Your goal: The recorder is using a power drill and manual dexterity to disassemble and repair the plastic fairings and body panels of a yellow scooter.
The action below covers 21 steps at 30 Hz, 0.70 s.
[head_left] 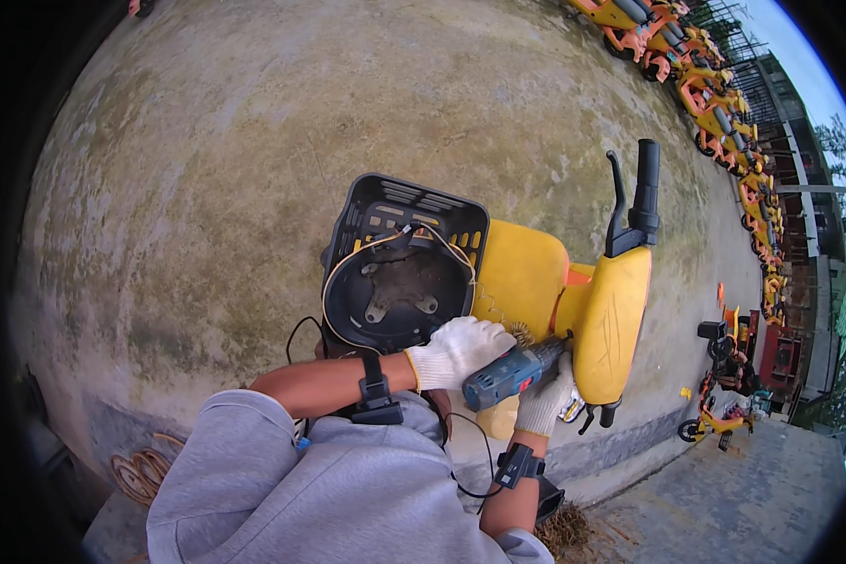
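A grey top point(320, 489) fills the nearest part of the view, and dark strapped devices sit on the left wrist point(374, 390) and right wrist point(514, 467). Just beyond are the hands, both in off-white knit gloves. The left hand point(461, 352) has its fingers bent beside a blue power drill point(500, 379) — whether it grips anything I cannot tell. The right hand point(545, 399) is closed about the drill near its front end, its palm side hidden. The drill lies between the two hands, its chuck toward a yellow scooter point(522, 263).

A coiled wire point(521, 332) shows just past the left fingertips. To the left of the scooter's yellow body is a black basket point(346, 226), with a dark grey bracket point(399, 282) and loose cables inside. To the right stands the yellow handlebar cover point(616, 324), scratched, with a black grip point(646, 174) and brake lever point(618, 193).

Stained concrete point(235, 160) spreads around — and farthest off, at upper right, orange-and-yellow scooters point(719, 108) stand in a row.
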Tool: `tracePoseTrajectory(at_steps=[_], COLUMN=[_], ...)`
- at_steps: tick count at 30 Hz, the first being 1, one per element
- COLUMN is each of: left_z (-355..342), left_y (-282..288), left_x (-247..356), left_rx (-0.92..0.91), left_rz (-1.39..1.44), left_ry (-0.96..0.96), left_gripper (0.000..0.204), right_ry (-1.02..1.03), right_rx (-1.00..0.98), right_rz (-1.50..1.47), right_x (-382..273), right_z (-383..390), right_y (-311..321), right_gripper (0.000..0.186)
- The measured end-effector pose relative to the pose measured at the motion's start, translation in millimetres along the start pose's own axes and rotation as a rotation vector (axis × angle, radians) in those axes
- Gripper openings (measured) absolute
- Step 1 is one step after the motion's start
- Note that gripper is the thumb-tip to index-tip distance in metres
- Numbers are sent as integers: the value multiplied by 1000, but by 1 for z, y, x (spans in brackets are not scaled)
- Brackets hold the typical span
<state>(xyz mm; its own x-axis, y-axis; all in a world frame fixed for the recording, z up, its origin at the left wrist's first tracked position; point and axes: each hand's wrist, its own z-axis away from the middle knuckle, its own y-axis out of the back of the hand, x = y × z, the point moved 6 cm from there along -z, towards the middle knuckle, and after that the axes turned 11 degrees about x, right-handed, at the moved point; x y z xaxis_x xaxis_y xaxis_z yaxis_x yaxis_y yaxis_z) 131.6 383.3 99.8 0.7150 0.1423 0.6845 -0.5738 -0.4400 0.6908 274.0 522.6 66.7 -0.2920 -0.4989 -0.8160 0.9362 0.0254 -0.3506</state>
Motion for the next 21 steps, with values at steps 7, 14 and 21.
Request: tracePoseTrajectory(at_steps=[7, 14, 21], left_z=[0, -1, 0], left_y=[1, 7, 6], left_x=[1, 3, 2], left_rx=[-29, -69, -16], left_rz=[13, 86, 106], left_ry=[24, 93, 67], left_gripper=[23, 21, 22], right_ry=[-40, -19, -23], right_rx=[-16, -9, -22], right_rz=[-38, -34, -28], right_x=[1, -1, -2], right_z=[-1, 3, 4], right_y=[0, -5, -5], right_gripper=[36, 34, 33])
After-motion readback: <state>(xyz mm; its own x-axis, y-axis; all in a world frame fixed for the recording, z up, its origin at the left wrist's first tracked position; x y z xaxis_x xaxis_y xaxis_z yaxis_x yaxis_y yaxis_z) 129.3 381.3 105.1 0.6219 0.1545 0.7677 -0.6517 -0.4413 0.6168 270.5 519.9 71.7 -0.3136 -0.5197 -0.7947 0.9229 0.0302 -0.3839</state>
